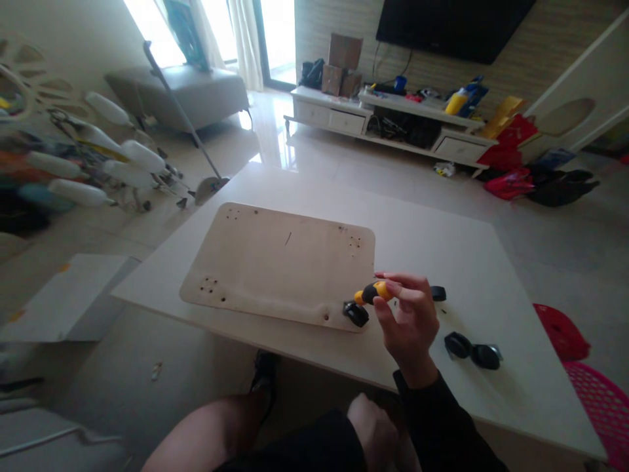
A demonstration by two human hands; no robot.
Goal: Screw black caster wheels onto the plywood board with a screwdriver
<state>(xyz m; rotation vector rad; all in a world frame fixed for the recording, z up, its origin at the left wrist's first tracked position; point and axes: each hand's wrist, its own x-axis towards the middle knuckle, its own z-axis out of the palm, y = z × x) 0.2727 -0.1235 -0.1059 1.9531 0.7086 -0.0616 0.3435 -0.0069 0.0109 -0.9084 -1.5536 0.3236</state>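
My right hand (410, 318) is closed around the handle of a short yellow and black screwdriver (372, 293). The screwdriver slants down to the left, its front end at a black caster wheel (358, 314). That caster sits on the near right corner of a flat beige board (275, 262) with rounded corners. Groups of small holes show near the board's other corners. To the right of my hand, two black casters (472, 351) lie together on the table, and another caster (438, 293) is partly hidden behind the hand. My left hand is not in view.
The board lies on a white table (432, 242). Small dark screws (443, 311) lie beside my hand. A pink perforated stool (594, 400) and a red one (560, 331) stand at the right edge. A white box (73, 295) is on the floor at left.
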